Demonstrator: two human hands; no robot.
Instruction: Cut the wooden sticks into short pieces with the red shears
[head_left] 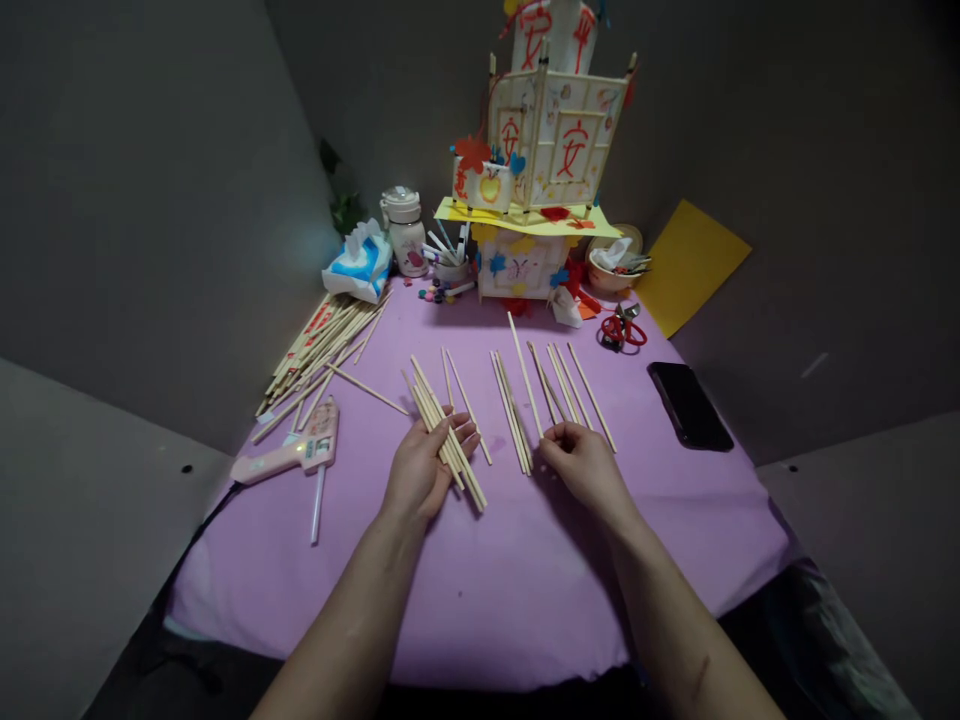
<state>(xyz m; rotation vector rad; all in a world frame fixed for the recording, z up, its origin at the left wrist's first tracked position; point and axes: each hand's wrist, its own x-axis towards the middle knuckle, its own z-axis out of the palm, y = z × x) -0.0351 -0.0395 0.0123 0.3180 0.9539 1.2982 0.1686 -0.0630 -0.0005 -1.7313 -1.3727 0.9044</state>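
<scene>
A bare left hand (422, 460) and a bare right hand (583, 462), each with slim fingers (466, 430), join through narrow wrists (403, 520) to a smooth, tapered left forearm (346, 610) and a matching right forearm (667, 590), which bears a short, thin, dark, slanting mark (702, 674).

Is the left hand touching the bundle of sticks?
Touching: the head view shows the bundle of sticks lying across the left hand, under its thumb.

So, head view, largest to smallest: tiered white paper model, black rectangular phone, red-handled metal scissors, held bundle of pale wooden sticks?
1. Tiered paper model
2. Black phone and stick bundle in left hand: too alike to rank; the bundle looks nearer the camera
3. Red-handled scissors
</scene>
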